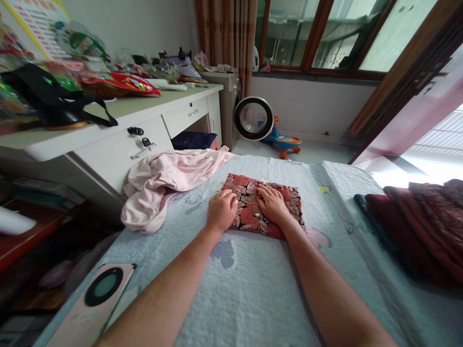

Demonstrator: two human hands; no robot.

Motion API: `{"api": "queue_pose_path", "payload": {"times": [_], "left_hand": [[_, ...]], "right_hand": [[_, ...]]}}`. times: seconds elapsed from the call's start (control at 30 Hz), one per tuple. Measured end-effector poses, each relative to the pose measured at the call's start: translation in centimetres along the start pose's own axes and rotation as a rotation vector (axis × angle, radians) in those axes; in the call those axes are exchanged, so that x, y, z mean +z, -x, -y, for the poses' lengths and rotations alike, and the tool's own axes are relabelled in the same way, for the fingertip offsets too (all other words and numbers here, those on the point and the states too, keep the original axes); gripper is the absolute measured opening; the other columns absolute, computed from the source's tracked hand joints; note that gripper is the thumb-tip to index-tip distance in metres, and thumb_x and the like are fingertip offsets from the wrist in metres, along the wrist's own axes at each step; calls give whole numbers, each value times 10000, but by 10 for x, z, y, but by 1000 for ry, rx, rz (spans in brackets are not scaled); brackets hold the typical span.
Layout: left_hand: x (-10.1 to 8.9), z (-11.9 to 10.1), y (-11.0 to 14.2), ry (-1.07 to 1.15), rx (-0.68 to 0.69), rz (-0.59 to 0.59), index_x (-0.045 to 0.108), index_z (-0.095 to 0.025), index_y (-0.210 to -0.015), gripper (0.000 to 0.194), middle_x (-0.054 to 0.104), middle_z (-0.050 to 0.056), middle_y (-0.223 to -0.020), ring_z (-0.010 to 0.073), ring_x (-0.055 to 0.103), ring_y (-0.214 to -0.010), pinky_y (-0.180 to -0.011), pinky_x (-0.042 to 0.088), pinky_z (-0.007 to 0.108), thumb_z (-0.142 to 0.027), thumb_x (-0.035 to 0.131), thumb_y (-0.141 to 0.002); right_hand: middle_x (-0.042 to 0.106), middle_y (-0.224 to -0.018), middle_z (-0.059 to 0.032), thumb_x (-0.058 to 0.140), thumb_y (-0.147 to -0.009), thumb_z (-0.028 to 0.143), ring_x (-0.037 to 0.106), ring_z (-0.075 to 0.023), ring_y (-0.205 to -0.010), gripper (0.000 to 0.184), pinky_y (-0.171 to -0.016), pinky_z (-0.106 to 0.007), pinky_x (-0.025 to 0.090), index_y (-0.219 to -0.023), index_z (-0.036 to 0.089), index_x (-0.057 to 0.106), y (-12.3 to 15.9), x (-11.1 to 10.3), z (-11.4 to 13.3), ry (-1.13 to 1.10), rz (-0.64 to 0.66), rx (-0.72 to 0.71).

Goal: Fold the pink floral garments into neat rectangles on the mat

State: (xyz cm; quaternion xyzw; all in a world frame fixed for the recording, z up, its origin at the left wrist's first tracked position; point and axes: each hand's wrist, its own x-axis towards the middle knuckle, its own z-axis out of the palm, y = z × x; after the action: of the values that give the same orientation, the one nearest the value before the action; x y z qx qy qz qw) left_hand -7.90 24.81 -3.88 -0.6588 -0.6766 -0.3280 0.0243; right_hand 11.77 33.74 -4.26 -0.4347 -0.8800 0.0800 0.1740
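A folded red floral garment (253,212) lies on the pale blue quilted bed (253,289) in front of me. My left hand (221,210) rests on its left edge with the fingers curled down against the cloth. My right hand (272,204) lies flat on top of it, fingers stretched out and pressing the fabric. Neither hand lifts the garment off the bed.
A crumpled pink garment (162,185) lies at the bed's left, against a white desk (119,140) piled with bags and packets. A phone (97,299) sits near the bed's front left corner. Dark red folded cloths (415,226) are stacked at the right. A round fan (253,118) stands on the floor.
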Motion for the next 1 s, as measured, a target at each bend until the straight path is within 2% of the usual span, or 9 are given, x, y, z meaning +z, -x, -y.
{"api": "queue_pose_path", "payload": {"times": [0.1,0.2,0.3,0.4,0.73,0.9,0.97,1.0], "left_hand": [[0,14,-3,-26,-94,-39,665,-196,-1047,199,677,90,-1210,250,603,-1154,-1042,456,400,-222,547,-889],[2,22,-3,-46,-158,5,652,-188,-1083,232,691,94,-1178,260,619,-1113,-1020,467,398,-239,572,-871],[3,24,-3,-52,-173,33,647,-191,-1104,251,693,89,-1179,263,621,-1106,-1012,467,397,-256,575,-873],[4,24,-2,-52,-177,38,649,-199,-1109,253,692,83,-1186,261,618,-1112,-1010,465,393,-265,580,-875],[1,17,0,-92,-195,44,646,-196,-1117,261,684,84,-1196,268,606,-1121,-992,462,407,-270,583,-876],[-2,16,-2,-125,-201,96,639,-200,-1137,279,675,98,-1209,281,603,-1140,-995,461,414,-273,565,-878],[-5,18,-7,-110,-210,144,630,-198,-1152,294,675,101,-1209,277,610,-1137,-1001,456,399,-272,567,-874],[-7,20,-10,-88,-225,172,623,-197,-1160,303,675,102,-1211,275,613,-1138,-1005,451,391,-267,568,-871]], "right_hand": [[583,-1378,-89,473,-896,212,484,-245,-1274,406,-1095,-407,345,-1280,189,605,2,-5,0,-75,-130,-22],[642,-1219,-106,469,-897,200,528,-246,-1164,312,-1030,-377,386,-1132,186,673,4,-11,2,-61,-210,29],[650,-1163,-109,479,-904,228,530,-264,-1118,265,-974,-384,401,-1046,202,701,6,-14,5,7,-143,101],[647,-1186,-107,481,-911,248,527,-271,-1111,262,-947,-390,403,-1058,212,695,6,-12,4,43,-87,133],[667,-1156,-93,498,-888,241,548,-248,-1105,257,-969,-374,402,-1061,202,684,2,-4,-6,-38,-115,172],[694,-1101,-70,531,-811,179,598,-207,-1014,278,-947,-332,433,-1038,180,691,-1,-18,-9,-210,-55,147],[706,-1038,-61,523,-814,209,616,-196,-952,272,-907,-319,455,-1025,176,691,3,-29,-18,-297,-114,198],[706,-1020,-67,512,-830,243,619,-202,-938,271,-892,-326,463,-1023,174,690,7,-34,-25,-305,-183,263]]}}
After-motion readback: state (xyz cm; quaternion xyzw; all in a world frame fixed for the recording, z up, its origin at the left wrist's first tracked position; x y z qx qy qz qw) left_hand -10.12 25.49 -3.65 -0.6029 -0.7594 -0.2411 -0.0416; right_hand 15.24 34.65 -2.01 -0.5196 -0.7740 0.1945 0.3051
